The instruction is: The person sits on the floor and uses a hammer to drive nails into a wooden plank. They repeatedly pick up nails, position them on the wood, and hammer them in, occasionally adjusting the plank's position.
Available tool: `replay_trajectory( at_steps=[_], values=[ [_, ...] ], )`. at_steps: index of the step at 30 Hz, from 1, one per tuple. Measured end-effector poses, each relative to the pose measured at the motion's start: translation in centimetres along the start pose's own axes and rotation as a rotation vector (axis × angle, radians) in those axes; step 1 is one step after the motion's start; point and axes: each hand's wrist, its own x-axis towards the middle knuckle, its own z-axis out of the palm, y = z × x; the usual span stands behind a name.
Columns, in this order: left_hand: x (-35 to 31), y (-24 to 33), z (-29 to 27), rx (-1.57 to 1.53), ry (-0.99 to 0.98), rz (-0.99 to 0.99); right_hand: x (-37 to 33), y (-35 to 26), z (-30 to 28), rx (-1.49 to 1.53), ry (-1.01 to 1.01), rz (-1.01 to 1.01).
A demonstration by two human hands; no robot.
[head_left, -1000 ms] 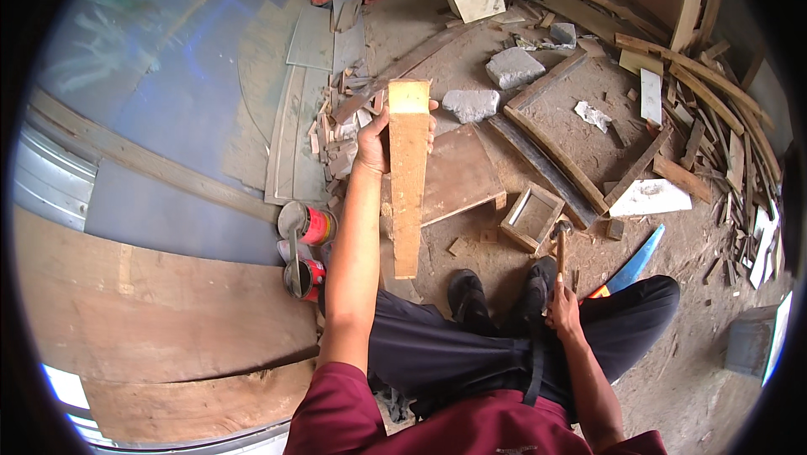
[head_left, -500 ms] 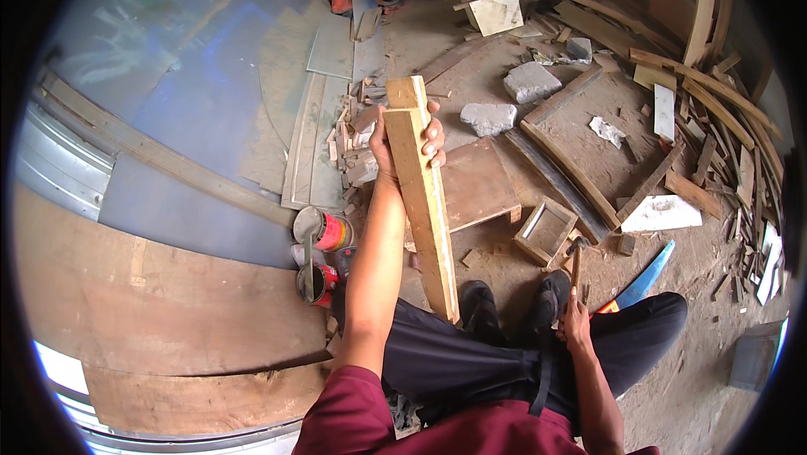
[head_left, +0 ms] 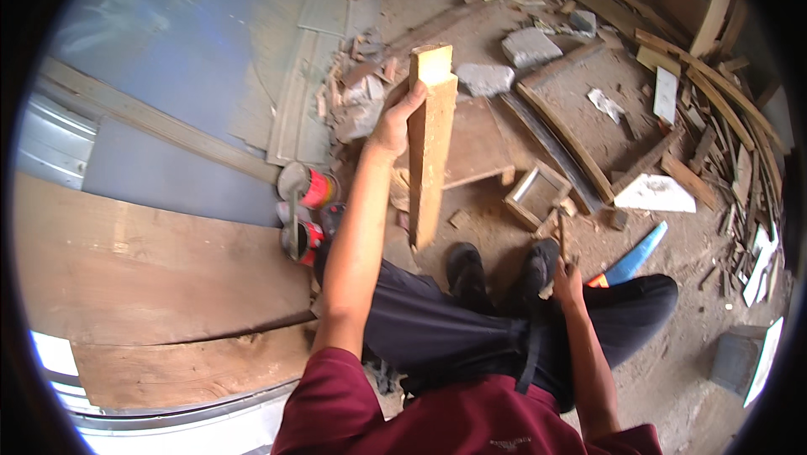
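My left hand (head_left: 398, 121) is closed round the upper part of a wooden beam (head_left: 432, 152) with a pale stepped end. The beam is held nearly upright over the floor, its lower end close to my left shoe. Low beside my right knee, my right hand (head_left: 568, 282) grips a hammer (head_left: 563, 238) by its wooden handle. The hammer's head is hard to make out against the floor. Just to the right of that hand lies a handsaw (head_left: 635, 256) with a blue blade, partly hidden by my leg.
A small wooden box frame (head_left: 538, 195) and a low wooden board (head_left: 471, 148) lie ahead of my feet. Paint cans (head_left: 309, 187) stand at the left beside plywood sheets (head_left: 160, 270). Concrete blocks (head_left: 487, 80), a timber frame (head_left: 572, 148) and scrap wood (head_left: 748, 169) spread farther off and right.
The wooden beam has turned in my left hand, and its pale stepped end now shows more. Its lower end has swung up and away from my lap. The hammer stays in my right hand.
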Motion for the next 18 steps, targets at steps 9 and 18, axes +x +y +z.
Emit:
replay_trajectory(
  at_steps=[9, 18],
  values=[
    [-7.0, -5.5, 7.5, 0.602, 0.126, 0.173, 1.7, 0.6, -0.9, -0.296, 0.110, -0.047],
    [-10.2, -8.7, 11.7, 0.553, 0.173, 0.222, -5.5, -16.0, 2.3, -0.008, -0.037, -0.894]
  ],
)
